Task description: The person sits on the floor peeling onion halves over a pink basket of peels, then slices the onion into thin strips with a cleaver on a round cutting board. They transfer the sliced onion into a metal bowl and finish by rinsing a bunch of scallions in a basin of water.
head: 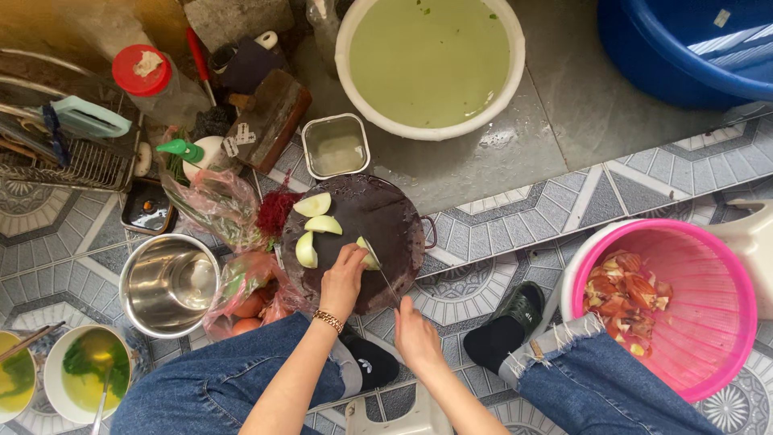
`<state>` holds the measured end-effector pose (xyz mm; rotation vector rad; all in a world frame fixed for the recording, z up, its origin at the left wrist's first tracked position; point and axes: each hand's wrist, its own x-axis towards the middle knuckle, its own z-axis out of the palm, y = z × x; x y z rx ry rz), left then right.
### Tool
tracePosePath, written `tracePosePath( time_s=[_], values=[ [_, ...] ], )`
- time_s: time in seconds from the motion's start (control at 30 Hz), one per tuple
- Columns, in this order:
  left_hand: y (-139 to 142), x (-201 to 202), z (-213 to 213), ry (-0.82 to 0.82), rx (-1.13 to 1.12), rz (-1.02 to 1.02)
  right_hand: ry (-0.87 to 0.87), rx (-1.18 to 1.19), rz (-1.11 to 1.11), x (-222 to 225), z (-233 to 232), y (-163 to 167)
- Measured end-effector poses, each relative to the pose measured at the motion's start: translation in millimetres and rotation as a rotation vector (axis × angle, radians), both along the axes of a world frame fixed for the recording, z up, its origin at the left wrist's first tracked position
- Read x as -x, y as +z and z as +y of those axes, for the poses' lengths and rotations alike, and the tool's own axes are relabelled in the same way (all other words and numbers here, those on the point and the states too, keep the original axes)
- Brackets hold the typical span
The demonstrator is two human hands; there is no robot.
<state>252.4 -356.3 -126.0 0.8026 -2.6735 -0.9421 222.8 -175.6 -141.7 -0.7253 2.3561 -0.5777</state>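
Observation:
A round dark cutting board (pixel 378 217) lies on the tiled floor between my knees. My left hand (pixel 345 278) presses a pale onion piece (pixel 369 254) onto the board's near side. My right hand (pixel 416 338) grips a thin knife (pixel 390 286) whose blade points up toward that piece. Three peeled onion wedges (pixel 312 225) lie on the board's left part. A gold bracelet (pixel 328 320) circles my left wrist.
A pink bucket (pixel 708 322) with onion skins stands at right. A steel pot (pixel 167 283) and a plastic bag of vegetables (pixel 245 302) sit left of the board. Behind are a white basin of greenish water (pixel 431 60), a small steel tray (pixel 335 145) and a blue tub (pixel 684 48).

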Motion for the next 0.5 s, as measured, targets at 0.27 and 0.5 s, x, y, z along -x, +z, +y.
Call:
tracePosePath(
  time_s=[0.27, 0.5],
  values=[
    [-3.3, -3.4, -1.7, 0.009, 0.023, 0.041, -0.01, 0.044, 0.033, -6.0, 10.3, 10.5],
    [-2.8, -5.8, -1.1, 0.017, 0.031, 0.079, 0.004, -0.006, 0.032, 0.7, -5.6, 1.6]
  ],
)
